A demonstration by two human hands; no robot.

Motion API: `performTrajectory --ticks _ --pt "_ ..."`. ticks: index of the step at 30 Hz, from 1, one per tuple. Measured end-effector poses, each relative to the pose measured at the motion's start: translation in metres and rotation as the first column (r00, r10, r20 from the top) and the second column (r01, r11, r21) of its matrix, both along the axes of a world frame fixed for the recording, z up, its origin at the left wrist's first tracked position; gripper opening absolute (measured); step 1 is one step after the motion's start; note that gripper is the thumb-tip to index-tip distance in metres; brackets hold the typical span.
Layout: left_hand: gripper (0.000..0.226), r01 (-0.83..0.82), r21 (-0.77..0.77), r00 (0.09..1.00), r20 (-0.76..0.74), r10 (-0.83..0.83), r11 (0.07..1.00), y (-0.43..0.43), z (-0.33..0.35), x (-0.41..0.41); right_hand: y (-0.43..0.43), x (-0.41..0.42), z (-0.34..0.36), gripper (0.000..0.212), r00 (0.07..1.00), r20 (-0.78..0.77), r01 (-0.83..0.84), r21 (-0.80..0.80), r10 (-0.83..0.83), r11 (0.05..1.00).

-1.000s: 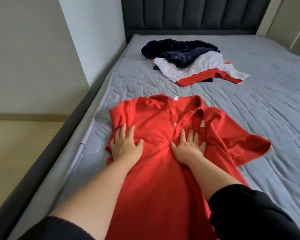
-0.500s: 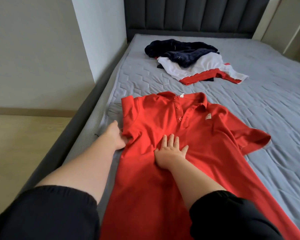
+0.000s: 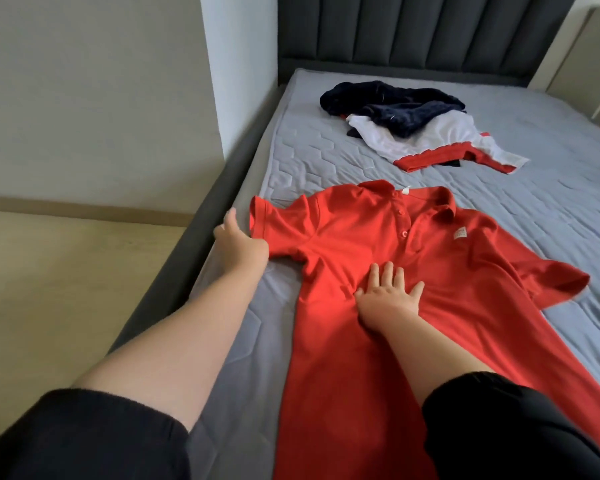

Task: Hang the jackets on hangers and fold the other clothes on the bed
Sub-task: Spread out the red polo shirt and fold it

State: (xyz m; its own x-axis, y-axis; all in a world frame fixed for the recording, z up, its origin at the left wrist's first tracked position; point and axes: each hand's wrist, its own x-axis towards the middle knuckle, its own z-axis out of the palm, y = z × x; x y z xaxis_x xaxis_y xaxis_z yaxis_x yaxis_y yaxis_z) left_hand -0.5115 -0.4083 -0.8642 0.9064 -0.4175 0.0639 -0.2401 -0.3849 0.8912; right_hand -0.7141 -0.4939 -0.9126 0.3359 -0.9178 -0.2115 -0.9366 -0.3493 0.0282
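A red polo shirt (image 3: 413, 271) lies face up on the grey mattress (image 3: 319, 157), collar toward the headboard, buttons and a small white chest logo showing. My left hand (image 3: 241, 240) holds the hem of the shirt's left sleeve, which is spread out toward the bed's edge; its fingers are hidden behind the cloth. My right hand (image 3: 388, 299) presses flat on the shirt's chest, fingers straight and spread. The shirt's other sleeve lies out to the right.
Farther up the bed, a dark navy garment (image 3: 392, 105) lies heaped on a white shirt with red trim (image 3: 444, 140). A dark padded headboard (image 3: 430, 36) stands behind. The dark bed frame (image 3: 187, 244) borders the wooden floor (image 3: 66, 289) on the left.
My left hand left the shirt's chest, went to the folded-over left sleeve and drew it out flat toward the bed's edge. My right hand shifted slightly and stays pressed on the chest.
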Motion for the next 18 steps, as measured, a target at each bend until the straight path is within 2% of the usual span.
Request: performTrajectory --ticks 1,3,6,10,12,14,16,18 --pt "0.069 0.105 0.136 0.988 0.101 -0.12 0.985 0.006 -0.008 -0.015 0.003 0.0 0.002 0.065 1.0 -0.004 -0.002 -0.007 0.002 1.0" --pt "0.07 0.222 0.254 0.947 0.173 -0.271 0.941 0.015 -0.02 -0.043 0.012 -0.004 0.005 0.064 1.0 -0.001 -0.009 -0.003 0.009 1.0" --pt "0.07 0.258 0.269 0.948 0.118 -0.297 0.928 0.031 -0.023 -0.078 0.021 -0.018 0.007 0.063 0.999 0.016 -0.041 0.043 0.04 0.998" --pt "0.067 0.361 0.35 0.911 0.066 -0.407 0.865 0.057 -0.026 -0.117 0.038 -0.044 0.008 0.064 0.994 0.024 -0.108 0.079 0.106 0.991" --pt "0.066 0.402 0.314 0.907 -0.005 -0.421 0.86 0.07 -0.026 -0.129 0.053 -0.058 0.008 0.065 0.992 0.043 -0.119 0.103 0.115 0.988" --pt "0.068 0.397 0.195 0.914 -0.174 -0.367 0.897 0.085 -0.024 -0.138 0.071 -0.076 0.007 0.066 0.991 0.065 -0.125 0.13 0.117 0.984" --pt "0.064 0.378 0.104 0.884 -0.336 -0.325 0.92 0.106 -0.025 -0.147 0.092 -0.094 0.004 0.067 0.989 0.084 -0.136 0.14 0.125 0.981" --pt "0.049 0.397 0.135 0.884 -0.321 -0.339 0.908 0.128 -0.026 -0.156 0.113 -0.11 0.005 0.068 0.987 0.091 -0.143 0.139 0.131 0.98"
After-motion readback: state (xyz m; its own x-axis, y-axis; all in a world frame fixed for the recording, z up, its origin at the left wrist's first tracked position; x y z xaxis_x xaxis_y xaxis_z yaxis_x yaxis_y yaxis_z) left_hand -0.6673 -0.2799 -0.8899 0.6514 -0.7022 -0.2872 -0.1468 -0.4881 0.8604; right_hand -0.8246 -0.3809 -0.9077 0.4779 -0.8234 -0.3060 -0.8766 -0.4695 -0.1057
